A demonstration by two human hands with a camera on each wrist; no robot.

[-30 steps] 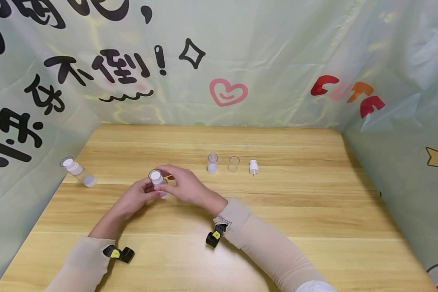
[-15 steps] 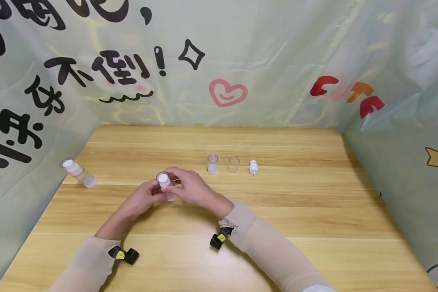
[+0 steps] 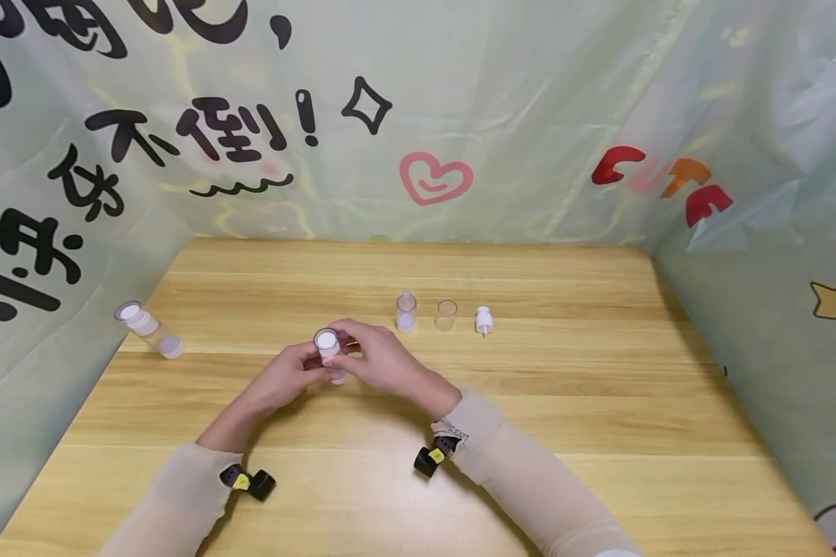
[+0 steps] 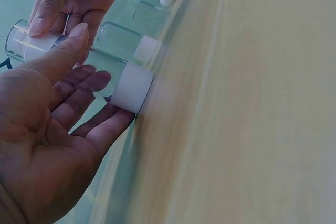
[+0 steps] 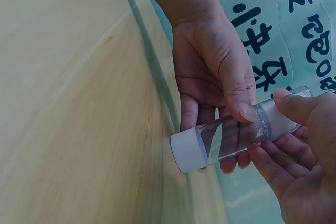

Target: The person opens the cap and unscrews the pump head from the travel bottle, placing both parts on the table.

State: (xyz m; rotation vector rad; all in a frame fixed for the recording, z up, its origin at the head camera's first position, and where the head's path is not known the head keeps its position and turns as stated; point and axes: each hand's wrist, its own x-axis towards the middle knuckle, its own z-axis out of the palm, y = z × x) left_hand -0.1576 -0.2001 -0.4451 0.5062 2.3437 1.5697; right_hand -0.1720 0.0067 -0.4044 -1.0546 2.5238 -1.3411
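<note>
Pale green sheeting [image 3: 529, 93] hangs round three sides of us: black characters to the left, pink heart in the middle, red, pink and orange letters to the right. Wooden table [image 3: 564, 464] next, light grain, glare at the front. Two beige sleeves [image 3: 543, 480] reach over it.

Right hand [image 3: 376, 360]: thumb and fingers pinch the white upper part of a clear bottle [image 3: 328, 346]. Left hand [image 3: 286, 377]: curled round the same bottle lower down, thumb across the clear body, fingers by the white base. Bottle's upright or close to it, left of the table's centre, right in front of the person; can't tell from here if the base touches the wood.

Similar bottle [image 3: 149, 333] stands at the table's left edge, well apart from both hands. Black wrist cameras [image 3: 435, 456], yellow patches, one per cuff. Toward the back, spaced in a row, left to right: short clear container [image 3: 406, 313] with white base, clear cap [image 3: 447, 316], white pump piece [image 3: 484, 320] with a thin tip facing the person.
</note>
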